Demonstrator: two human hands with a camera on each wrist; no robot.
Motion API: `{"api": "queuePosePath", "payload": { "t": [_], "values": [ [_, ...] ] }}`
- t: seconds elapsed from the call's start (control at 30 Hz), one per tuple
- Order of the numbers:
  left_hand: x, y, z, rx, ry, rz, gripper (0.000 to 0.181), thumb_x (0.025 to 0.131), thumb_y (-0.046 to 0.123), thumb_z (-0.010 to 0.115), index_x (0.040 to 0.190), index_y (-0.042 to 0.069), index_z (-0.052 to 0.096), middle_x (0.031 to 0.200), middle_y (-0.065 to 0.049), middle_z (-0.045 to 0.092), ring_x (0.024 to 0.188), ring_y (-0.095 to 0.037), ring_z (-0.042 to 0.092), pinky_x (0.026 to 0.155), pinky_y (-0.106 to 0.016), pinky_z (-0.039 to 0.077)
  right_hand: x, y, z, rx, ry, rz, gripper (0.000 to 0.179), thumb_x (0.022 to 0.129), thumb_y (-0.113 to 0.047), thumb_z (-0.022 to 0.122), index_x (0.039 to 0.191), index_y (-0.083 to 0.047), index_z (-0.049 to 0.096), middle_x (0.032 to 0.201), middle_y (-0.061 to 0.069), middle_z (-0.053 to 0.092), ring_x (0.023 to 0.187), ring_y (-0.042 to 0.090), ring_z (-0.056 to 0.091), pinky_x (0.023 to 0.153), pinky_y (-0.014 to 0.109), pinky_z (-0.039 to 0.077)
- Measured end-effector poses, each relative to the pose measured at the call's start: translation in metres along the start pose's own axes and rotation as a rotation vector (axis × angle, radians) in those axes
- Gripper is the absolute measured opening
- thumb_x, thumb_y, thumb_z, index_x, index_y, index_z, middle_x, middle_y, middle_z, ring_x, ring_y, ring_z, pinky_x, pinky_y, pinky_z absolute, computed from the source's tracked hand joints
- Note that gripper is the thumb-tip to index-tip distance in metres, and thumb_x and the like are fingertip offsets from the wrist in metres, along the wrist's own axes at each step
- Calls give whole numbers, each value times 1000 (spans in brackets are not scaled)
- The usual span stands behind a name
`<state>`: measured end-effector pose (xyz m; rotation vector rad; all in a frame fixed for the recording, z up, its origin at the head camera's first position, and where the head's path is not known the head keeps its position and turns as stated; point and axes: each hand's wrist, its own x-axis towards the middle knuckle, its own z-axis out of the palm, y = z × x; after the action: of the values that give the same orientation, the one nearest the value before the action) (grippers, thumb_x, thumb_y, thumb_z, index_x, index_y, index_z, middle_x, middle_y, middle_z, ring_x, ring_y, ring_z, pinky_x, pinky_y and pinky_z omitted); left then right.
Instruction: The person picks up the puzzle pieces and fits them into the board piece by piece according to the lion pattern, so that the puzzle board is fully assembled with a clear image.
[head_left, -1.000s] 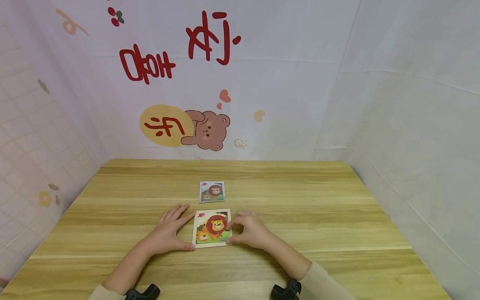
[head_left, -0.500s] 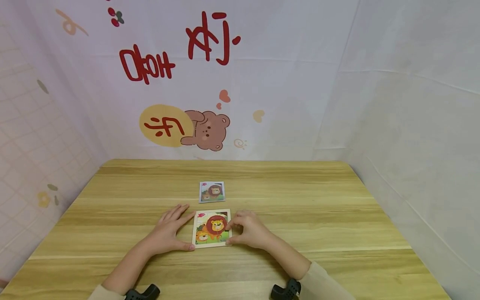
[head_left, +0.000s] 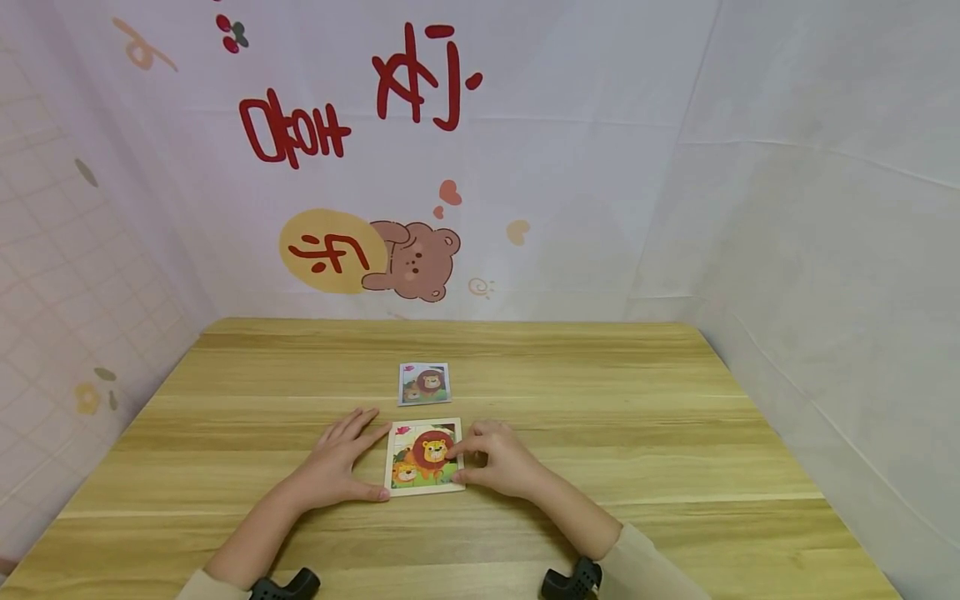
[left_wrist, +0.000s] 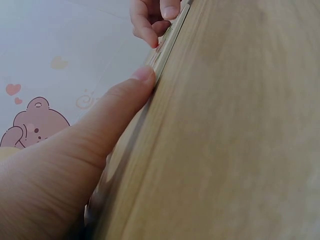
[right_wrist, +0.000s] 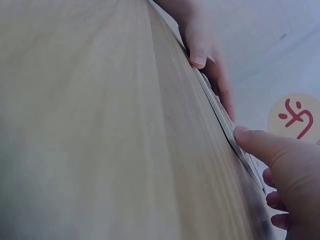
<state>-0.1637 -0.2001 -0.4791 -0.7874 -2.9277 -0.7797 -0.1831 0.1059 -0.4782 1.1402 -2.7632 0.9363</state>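
A square lion jigsaw puzzle (head_left: 423, 460) in a pale wooden frame lies flat on the table. My left hand (head_left: 335, 465) braces its left side, fingers spread, with the thumb at the near corner and the index fingertip by the far one. On the right, my right hand (head_left: 504, 460) touches the puzzle's right part with index finger and thumb, a gap between them. In the left wrist view the left thumb (left_wrist: 117, 110) lies against the frame's edge. The right wrist view has the right thumb (right_wrist: 260, 143) at the frame's edge; the other fingers are partly hidden.
A smaller card (head_left: 424, 384) with the same lion picture lies just beyond the puzzle. The wood-grain table (head_left: 637, 417) reaches back to a printed white cloth (head_left: 570, 167). Black wrist cameras (head_left: 573, 579) sit on both forearms.
The right index fingertip and thumb have shifted slightly to the left, farther onto the puzzle, and the thumb a little away from me. The left hand and the card stay put.
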Motion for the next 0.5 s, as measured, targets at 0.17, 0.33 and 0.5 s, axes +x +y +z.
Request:
{"api": "queuePosePath", "payload": {
  "t": [0.17,0.33,0.5],
  "values": [
    [0,0,0,-6,1,-3,105,64,73,71,145,11,44,154,-17,25,140,-42,14,105,-65,11,1,-2,-1,-9,1,0,26,80,-38,78,104,-30,75,84,-14,51,75,6,41,71,26,30],
    [0,0,-1,-10,1,-3,105,63,73,71,145,11,44,153,-17,26,140,-42,14,105,-65,10,1,-3,-2,-20,-4,3,26,80,-38,77,105,-31,74,87,-15,52,75,5,41,72,26,30],
    [-1,1,-1,-13,0,-2,105,64,72,72,145,11,45,153,-17,26,140,-43,14,105,-65,10,1,-5,-3,-14,-8,6,25,80,-37,78,105,-31,74,85,-15,52,74,5,41,71,26,31]
  ]
}}
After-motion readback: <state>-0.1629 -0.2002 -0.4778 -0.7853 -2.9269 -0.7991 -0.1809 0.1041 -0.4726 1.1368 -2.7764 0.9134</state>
